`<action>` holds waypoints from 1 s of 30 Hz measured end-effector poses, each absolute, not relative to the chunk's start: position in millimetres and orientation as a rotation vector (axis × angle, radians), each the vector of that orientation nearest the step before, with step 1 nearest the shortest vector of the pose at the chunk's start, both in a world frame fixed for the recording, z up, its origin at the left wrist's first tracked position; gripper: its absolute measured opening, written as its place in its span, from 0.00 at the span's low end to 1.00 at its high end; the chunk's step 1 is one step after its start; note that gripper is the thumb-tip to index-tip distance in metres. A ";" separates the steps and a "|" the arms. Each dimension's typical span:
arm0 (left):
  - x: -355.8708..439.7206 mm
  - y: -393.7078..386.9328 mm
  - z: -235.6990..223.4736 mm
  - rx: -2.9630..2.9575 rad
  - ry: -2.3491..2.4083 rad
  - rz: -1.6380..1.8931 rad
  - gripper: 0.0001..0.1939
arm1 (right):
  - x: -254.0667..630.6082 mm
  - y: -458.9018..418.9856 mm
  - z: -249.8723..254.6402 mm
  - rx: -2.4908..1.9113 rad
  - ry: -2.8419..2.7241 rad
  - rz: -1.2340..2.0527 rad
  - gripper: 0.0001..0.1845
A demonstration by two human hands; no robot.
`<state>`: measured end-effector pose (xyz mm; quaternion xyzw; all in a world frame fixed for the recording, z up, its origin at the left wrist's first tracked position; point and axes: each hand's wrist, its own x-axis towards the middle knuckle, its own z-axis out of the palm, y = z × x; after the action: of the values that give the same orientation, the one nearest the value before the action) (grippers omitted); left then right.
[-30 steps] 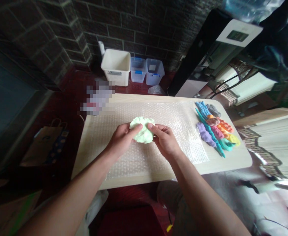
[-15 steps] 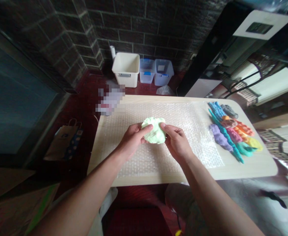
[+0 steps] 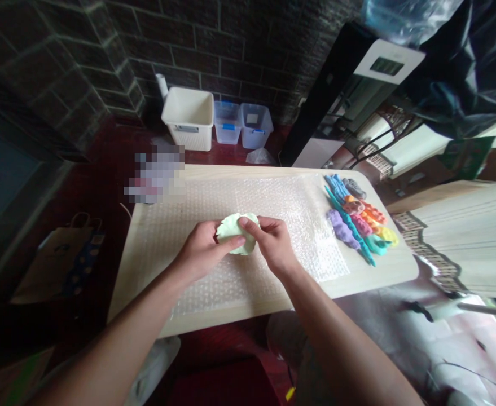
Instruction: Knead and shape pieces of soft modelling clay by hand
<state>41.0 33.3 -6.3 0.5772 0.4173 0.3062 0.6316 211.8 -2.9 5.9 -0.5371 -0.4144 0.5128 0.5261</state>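
Note:
Between my two hands is a flattened lump of pale green modelling clay (image 3: 231, 226), held above the bubble wrap on the table. My left hand (image 3: 203, 247) grips its left edge, the thumb lying across the lower front and the fingers behind it. My right hand (image 3: 273, 239) pinches the right side, with the thumb pressed on the upper front; its fingers are partly hidden behind the clay. Below, a sheet of bubble wrap (image 3: 205, 287) covers much of the pale wooden table (image 3: 123, 287). Several coloured clay pieces (image 3: 343, 228), among them purple, teal, blue, orange and yellow, lie at the right.
A cream bin (image 3: 191, 121) and two clear plastic boxes (image 3: 256, 125) stand on the floor beyond the table. A paper bag (image 3: 48, 265) is on the floor at left. A tall black-and-white appliance (image 3: 315, 118) rises behind the table's right part.
My view has turned to the right, so the surroundings sit further left. My hands have come closer together on the clay, and both thumbs have shifted over its front.

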 end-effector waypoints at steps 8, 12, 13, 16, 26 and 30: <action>45.9 28.9 -7.4 1.228 0.959 0.828 0.21 | 206.8 -4.4 4.0 -1.353 -1.117 1.115 0.28; 50.8 26.2 -3.6 1.333 1.137 1.029 0.21 | 198.1 -9.7 1.0 -1.471 -1.240 0.958 0.29; 51.5 25.3 -2.9 1.359 1.178 1.056 0.21 | 195.2 -11.0 0.7 -1.495 -1.233 0.968 0.29; 51.6 23.3 -0.9 1.381 1.251 1.100 0.22 | 187.9 -13.3 1.3 -1.497 -1.125 1.139 0.32; 46.4 27.1 3.6 1.214 1.240 1.120 0.24 | 191.3 -10.7 6.9 -1.246 -1.038 1.562 0.27; 47.5 27.4 7.8 1.012 0.999 0.870 0.24 | 194.0 -8.2 9.7 -1.184 -0.990 1.448 0.24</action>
<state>47.5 27.4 7.8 0.4496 0.4435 0.3864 0.6722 194.0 -8.2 9.7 -0.4874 -0.4077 0.5964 0.4904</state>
